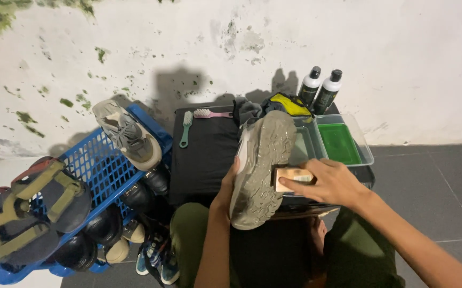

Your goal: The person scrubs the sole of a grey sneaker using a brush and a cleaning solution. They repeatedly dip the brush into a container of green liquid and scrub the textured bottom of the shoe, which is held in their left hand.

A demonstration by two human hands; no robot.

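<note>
Seen from above: left hand (pixel 230 180) clasping the side of a grey shoe (pixel 260 168), muddy lugged sole turned up over the lap; right hand (pixel 331 182) gripping a small wooden brush (pixel 291 178) pressed to that sole. Possible slip of the shoe under hard scrubbing, toward the clear plastic tub (pixel 368 154) just behind. Nearby, a blue lattice crate (pixel 103 160) of shoes.

Muddy grey shoe (pixel 260 168) – sole up, wooden brush (pixel 292 177) against it
</note>
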